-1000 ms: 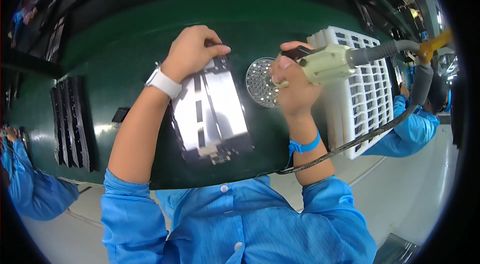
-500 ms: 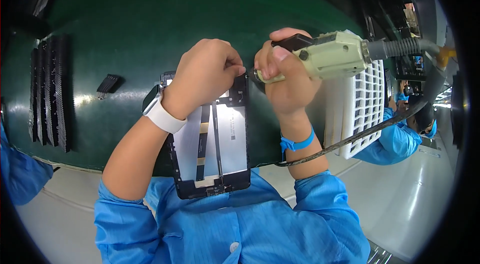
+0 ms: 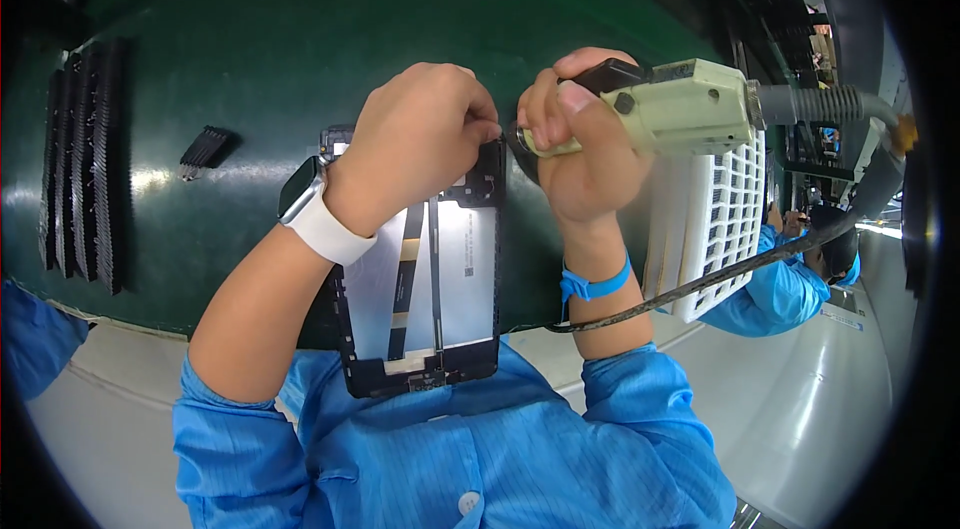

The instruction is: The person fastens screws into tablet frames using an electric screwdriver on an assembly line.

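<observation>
- One tablet moved closer to the blue shirt, its end past the surface.
- Four black strips, one black bundle.
- Left hand bunched at tablet's top right corner; cannot tell what it pinches. Best hold tablet still.
- Right hand squeezes one tool; best keep it steady.

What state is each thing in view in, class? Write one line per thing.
Device panel: uncovered, inside showing.
Pale green tool: held, grey hose attached.
Left grip: fingers curled over the panel; whether holding anything is unclear.
Right grip: closed around the tool.
Watch: strapped on.
Blue wristband: fastened.
Black ribbed strips: side by side.
Small black piece: lying apart from the strips.
</observation>
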The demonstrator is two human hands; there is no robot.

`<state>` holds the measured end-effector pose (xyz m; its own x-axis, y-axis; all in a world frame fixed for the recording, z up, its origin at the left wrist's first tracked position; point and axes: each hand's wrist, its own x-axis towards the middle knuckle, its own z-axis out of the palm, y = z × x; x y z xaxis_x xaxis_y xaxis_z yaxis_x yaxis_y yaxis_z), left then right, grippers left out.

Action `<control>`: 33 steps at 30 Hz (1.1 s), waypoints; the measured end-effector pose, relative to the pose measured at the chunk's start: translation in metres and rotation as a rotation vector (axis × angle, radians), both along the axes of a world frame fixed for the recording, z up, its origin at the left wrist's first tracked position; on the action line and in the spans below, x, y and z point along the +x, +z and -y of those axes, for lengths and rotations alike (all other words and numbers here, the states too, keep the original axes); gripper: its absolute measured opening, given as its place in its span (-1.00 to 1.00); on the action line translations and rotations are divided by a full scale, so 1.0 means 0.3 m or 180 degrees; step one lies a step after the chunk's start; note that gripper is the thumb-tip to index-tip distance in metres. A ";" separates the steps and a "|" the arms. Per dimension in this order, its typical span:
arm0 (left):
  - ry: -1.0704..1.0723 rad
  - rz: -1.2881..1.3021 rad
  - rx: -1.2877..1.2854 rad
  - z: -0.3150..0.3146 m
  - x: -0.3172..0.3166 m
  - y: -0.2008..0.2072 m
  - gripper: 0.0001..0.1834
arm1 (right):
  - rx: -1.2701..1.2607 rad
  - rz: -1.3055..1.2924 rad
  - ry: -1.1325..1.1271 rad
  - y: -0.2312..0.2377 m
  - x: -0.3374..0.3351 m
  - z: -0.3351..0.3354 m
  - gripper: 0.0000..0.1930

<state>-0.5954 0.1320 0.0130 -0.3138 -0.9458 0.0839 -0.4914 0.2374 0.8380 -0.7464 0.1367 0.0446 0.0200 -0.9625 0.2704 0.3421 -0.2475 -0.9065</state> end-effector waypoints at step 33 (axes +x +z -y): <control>0.0005 0.0082 0.0106 -0.010 0.007 0.023 -0.90 | 0.0046 -0.0394 -0.0632 -0.037 -0.094 0.047 -0.80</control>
<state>-0.5934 0.1349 0.0199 -0.3139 -0.9484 0.0443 -0.5133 0.2087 0.8324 -0.7747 0.1227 0.0335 -0.1380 -0.9546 0.2639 0.1740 -0.2857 -0.9424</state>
